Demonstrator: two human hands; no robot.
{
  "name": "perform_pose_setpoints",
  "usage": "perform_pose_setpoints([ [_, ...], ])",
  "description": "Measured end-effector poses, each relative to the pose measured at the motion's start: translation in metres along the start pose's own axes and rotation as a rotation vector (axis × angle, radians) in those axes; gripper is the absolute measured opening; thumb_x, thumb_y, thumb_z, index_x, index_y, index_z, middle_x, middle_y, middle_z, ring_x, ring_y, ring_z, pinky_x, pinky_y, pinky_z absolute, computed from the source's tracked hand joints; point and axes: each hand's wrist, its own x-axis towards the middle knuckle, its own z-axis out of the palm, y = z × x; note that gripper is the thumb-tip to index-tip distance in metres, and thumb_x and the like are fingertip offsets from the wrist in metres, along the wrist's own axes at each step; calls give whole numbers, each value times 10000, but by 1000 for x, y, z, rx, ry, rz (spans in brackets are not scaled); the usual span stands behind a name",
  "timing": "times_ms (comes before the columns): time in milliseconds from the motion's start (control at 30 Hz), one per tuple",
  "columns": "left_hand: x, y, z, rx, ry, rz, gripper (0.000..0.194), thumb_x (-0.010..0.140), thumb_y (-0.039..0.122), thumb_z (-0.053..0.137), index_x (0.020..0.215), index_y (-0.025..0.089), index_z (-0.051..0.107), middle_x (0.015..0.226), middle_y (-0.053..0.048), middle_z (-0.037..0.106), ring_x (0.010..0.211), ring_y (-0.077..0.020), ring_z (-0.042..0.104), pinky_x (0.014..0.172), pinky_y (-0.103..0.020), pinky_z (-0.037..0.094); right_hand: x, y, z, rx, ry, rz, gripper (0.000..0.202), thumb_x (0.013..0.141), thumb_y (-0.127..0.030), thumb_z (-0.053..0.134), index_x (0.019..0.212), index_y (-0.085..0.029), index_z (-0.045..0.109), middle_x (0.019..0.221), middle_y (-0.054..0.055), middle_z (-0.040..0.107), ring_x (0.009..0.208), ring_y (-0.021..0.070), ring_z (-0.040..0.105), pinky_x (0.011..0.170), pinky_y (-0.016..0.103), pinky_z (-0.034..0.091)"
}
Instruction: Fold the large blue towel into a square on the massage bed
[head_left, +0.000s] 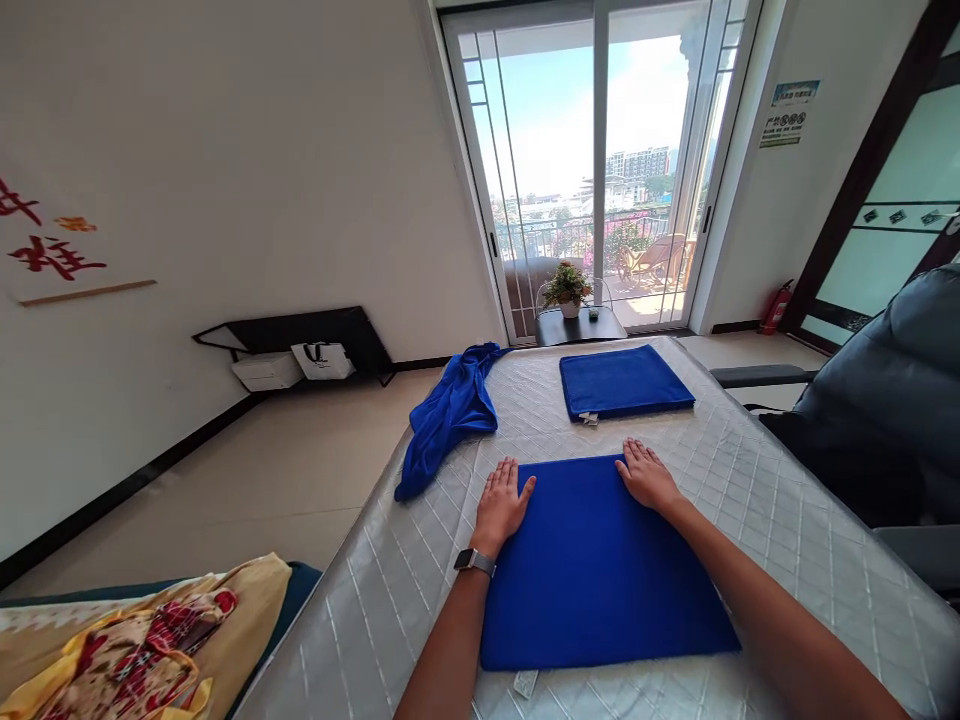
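A flat blue cushion cover (600, 570) lies in front of me on the quilted mattress (390, 600), a white tag showing at its near edge. My left hand (502, 505) rests flat on its far left corner, fingers stretched out; a watch is on that wrist. On the far right corner lies my right hand (646, 474), also flat with fingers extended. Neither hand grips anything. Beyond them is a neat stack of folded blue covers (626, 382) with a tag at its near edge. A crumpled blue cloth (450, 415) hangs over the mattress's left edge.
A black chair (877, 390) stands along the right side. Patterned fabric (142, 645) lies at the lower left. Past the mattress, a small table (574, 328) bears a potted plant (568, 288) before the glass door. A white bag (324, 362) sits by the left wall.
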Motion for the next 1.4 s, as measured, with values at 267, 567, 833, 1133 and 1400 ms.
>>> perform_pose_setpoints([
  [267,-1,0,-1,-16,-1,-1,768,1038,611,190,1578,86,340,1634,-167,358,1526,-271,310,1251,-468,275,-2,2,5,0,66,-16,713,1043,-451,161,1608,-21,232,1681,132,220,1566,212,137,1267,384,93],
  [567,-4,46,-21,19,116,124,661,1059,531,198,1579,157,362,1656,-123,339,1539,-267,282,1247,-466,286,-2,-1,5,19,106,15,705,1042,-438,186,1599,-12,257,1669,149,249,1559,218,172,1265,383,104],
  [833,21,176,10,-115,-61,368,614,1068,512,241,1555,175,400,1609,-137,422,1514,-250,340,1235,-468,316,-5,2,6,-14,136,-42,656,1049,-381,240,1587,-9,290,1659,176,270,1553,229,196,1259,380,136],
  [1133,6,80,2,-11,-24,145,709,1051,580,177,1551,138,414,1613,-142,410,1525,-264,315,1253,-471,269,-4,1,5,6,122,-6,667,1057,-407,220,1597,-18,269,1664,164,265,1553,229,197,1260,380,117],
  [1400,-14,-1,-5,-10,-28,-45,751,1054,563,175,1570,41,336,1639,-174,335,1527,-263,308,1260,-440,252,-5,-2,2,-29,115,15,682,1042,-399,209,1583,8,291,1656,171,275,1554,240,197,1264,406,121],
])
